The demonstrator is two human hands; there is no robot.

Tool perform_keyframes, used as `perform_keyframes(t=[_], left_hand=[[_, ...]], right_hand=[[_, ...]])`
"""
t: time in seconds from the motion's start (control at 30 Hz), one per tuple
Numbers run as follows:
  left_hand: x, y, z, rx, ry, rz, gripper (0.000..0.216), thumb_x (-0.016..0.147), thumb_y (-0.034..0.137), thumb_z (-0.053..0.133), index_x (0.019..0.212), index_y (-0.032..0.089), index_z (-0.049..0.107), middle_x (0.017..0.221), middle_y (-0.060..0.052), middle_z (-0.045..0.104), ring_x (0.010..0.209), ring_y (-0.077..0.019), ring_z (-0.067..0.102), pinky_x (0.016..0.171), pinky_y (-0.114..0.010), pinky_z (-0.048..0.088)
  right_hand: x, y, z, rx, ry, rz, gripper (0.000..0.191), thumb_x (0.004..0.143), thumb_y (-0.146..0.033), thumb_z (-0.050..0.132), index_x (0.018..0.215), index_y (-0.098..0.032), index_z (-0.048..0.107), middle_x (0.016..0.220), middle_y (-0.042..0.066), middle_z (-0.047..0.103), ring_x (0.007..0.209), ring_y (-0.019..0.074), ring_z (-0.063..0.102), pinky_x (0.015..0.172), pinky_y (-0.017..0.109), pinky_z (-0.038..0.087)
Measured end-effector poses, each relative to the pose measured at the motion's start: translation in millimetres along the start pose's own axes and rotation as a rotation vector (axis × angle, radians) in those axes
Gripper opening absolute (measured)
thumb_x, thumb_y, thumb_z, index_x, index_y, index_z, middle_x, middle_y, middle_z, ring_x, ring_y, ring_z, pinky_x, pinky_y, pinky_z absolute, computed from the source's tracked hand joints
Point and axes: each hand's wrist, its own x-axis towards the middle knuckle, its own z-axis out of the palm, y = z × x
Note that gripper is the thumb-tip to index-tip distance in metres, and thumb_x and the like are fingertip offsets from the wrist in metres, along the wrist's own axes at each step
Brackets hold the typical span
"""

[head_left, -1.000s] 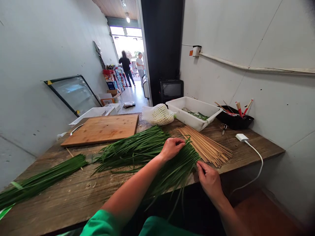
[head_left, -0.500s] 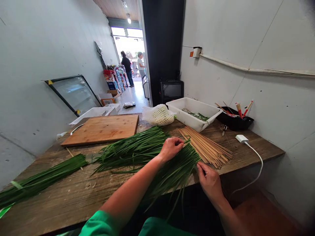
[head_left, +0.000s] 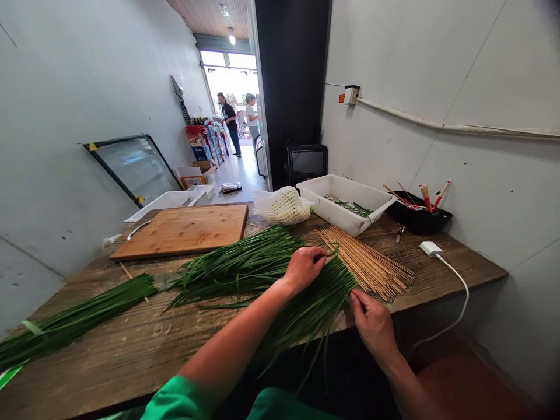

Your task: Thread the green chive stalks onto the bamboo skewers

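Dark-clad person (head_left: 230, 119) turned; fingers (head_left: 359, 303) at green stalks (head_left: 321, 300); orange label (head_left: 342, 98) illegible.

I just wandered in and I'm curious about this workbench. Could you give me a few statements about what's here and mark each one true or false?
1. The left hand and right hand are both at the long green leaves. True.
2. The thin wooden sticks lie inside the white tub. False: they lie on the table, in front of the tub.
3. The black container has red-ended sticks poking out of it. True.
4. The cutting board is leaning against the right-hand wall. False: it lies on the table, toward the left.
5. The white adapter has a cable attached. True.
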Motion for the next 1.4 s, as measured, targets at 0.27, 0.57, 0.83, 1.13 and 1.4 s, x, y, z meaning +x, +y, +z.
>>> perform_keyframes(t=[0.27, 0.57, 0.83, 1.13, 1.4], left_hand=[[-5, 0, 5, 0.015, -0.093, 0.088, 0.027, 0.083, 0.02, 0.049, 0.099, 0.019, 0.07, 0.099, -0.003, 0.071, 0.09, -0.0156, 0.065, 0.084, -0.023, 0.046], [11, -14, -45, 0.428, 0.004, -0.111, 0.023, 0.082, 0.025, 0.051, 0.09, 0.021, 0.072, 0.093, -0.007, 0.07, 0.091, -0.0216, 0.06, 0.086, -0.034, 0.04], [6, -29, -32, 0.583, -0.237, -0.029, 0.014, 0.073, 0.026, 0.061, 0.079, 0.019, 0.072, 0.087, -0.011, 0.064, 0.096, -0.0266, 0.053, 0.086, -0.039, 0.034], [6, -28, -18, 0.536, -0.22, -0.131, 0.02, 0.074, 0.026, 0.055, 0.08, 0.021, 0.073, 0.084, -0.01, 0.068, 0.092, -0.0262, 0.058, 0.085, -0.04, 0.035], [10, -23, -22, 0.653, -0.3, -0.129, 0.031, 0.084, 0.02, 0.041, 0.085, 0.013, 0.071, 0.09, -0.017, 0.069, 0.089, -0.0253, 0.063, 0.077, -0.033, 0.043]], right_hand=[[-1, 1, 1, -0.024, -0.013, 0.005, 0.036, 0.09, -0.032, 0.038, 0.09, -0.013, 0.069, 0.086, 0.012, 0.073, 0.074, 0.0212, 0.069, 0.066, 0.03, 0.052], [-3, 4, 2, -0.009, 0.045, 0.025, 0.038, 0.09, -0.037, 0.039, 0.089, -0.014, 0.07, 0.083, 0.012, 0.073, 0.072, 0.0215, 0.068, 0.066, 0.03, 0.053], [-4, 6, 2, -0.027, 0.046, 0.014, 0.038, 0.09, -0.037, 0.039, 0.089, -0.015, 0.07, 0.083, 0.012, 0.073, 0.072, 0.0215, 0.069, 0.065, 0.03, 0.053], [-3, 6, 2, -0.033, 0.043, 0.008, 0.04, 0.09, -0.038, 0.038, 0.089, -0.014, 0.07, 0.083, 0.012, 0.073, 0.072, 0.0215, 0.069, 0.066, 0.03, 0.053], [-4, 6, 2, -0.016, 0.031, 0.034, 0.037, 0.09, -0.037, 0.04, 0.09, -0.016, 0.07, 0.084, 0.011, 0.073, 0.073, 0.0212, 0.069, 0.067, 0.03, 0.053]])
